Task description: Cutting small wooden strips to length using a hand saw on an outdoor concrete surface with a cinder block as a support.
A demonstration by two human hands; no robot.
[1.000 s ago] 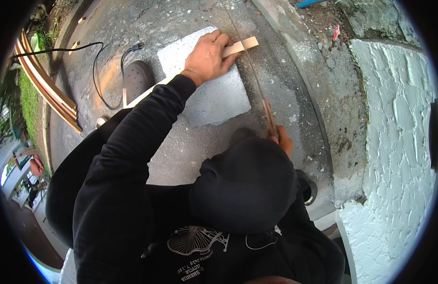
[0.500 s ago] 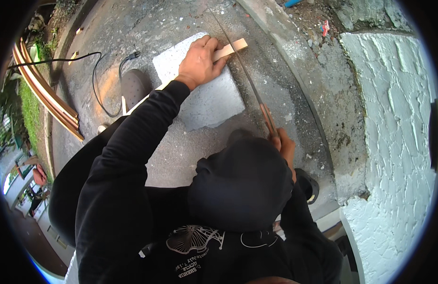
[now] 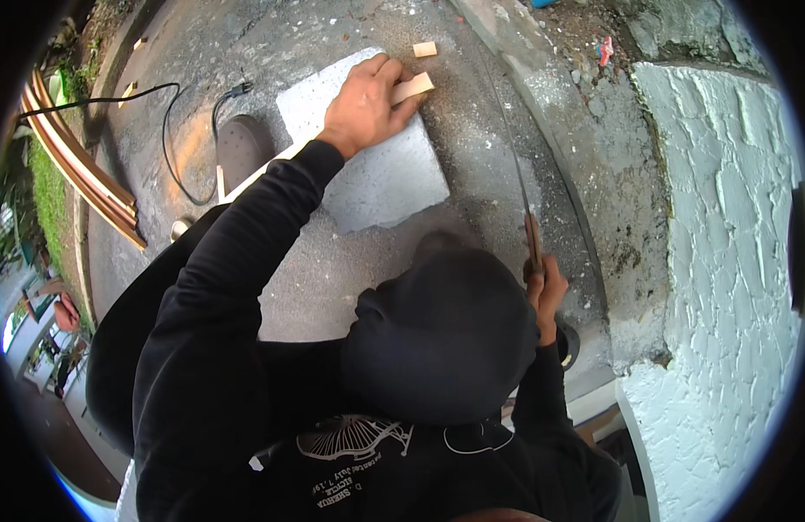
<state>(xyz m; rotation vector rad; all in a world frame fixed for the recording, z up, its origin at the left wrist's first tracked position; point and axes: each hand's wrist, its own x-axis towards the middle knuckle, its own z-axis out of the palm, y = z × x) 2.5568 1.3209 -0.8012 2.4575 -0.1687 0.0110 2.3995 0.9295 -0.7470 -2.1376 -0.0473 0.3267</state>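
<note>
My left hand (image 3: 363,104) is closed round a pale wooden strip (image 3: 413,89), pressing it onto a light grey slab (image 3: 389,187). The strip's end pokes out past my fingers over the slab's right edge, and its other part runs back under my left sleeve. Just beyond that end, a short wooden offcut (image 3: 425,50) lies on the ground. My right hand (image 3: 549,291) grips the handle of a handsaw (image 3: 531,239). Its thin blade points away from me, to the right of the slab and apart from the strip.
A black cable with a plug (image 3: 239,90) lies left of the slab, near my shoe (image 3: 244,148). Several long wooden strips (image 3: 89,183) rest at the far left. A concrete kerb (image 3: 550,130) and a rough white wall (image 3: 720,217) border the right side. My black-clad knee (image 3: 442,335) is in front.
The strip's end has come off and now lies as a separate offcut beyond it. My right hand has moved the saw right, away from the strip. My left hand keeps its hold.
</note>
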